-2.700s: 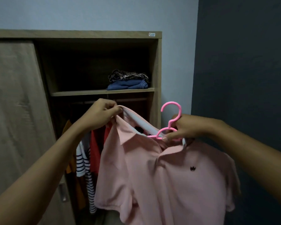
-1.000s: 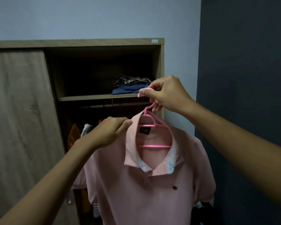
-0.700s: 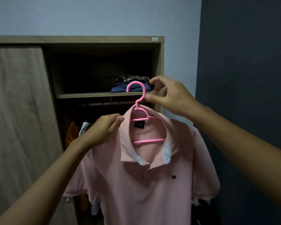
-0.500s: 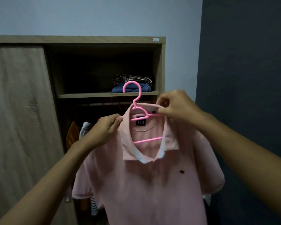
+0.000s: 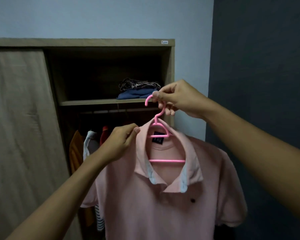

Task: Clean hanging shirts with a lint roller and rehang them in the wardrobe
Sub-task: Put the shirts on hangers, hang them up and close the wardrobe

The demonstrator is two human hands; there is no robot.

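Risk of slippage: pale pink polo shirt (image 5: 163,196) is held up before the open wooden wardrobe (image 5: 170,71) on a pink plastic hanger (image 5: 160,134), hook pinched by right hand (image 5: 178,99) fingers, collar pinched by left hand (image 5: 121,142). If the collar is tugged, a shoulder may be pulled off; the rail may be missed.

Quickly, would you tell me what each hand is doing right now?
Left hand: closed, pinching the pink shirt at its collar.
Right hand: closed on the pink hanger hook.

— Any room on the rail (image 5: 118,111)?
— To the right, yes; hung clothes (image 5: 87,144) crowd its left part.
— And the left side?
— The sliding door (image 5: 19,135) covers it. Folded clothes (image 5: 139,90) fill the shelf's (image 5: 93,102) right end.
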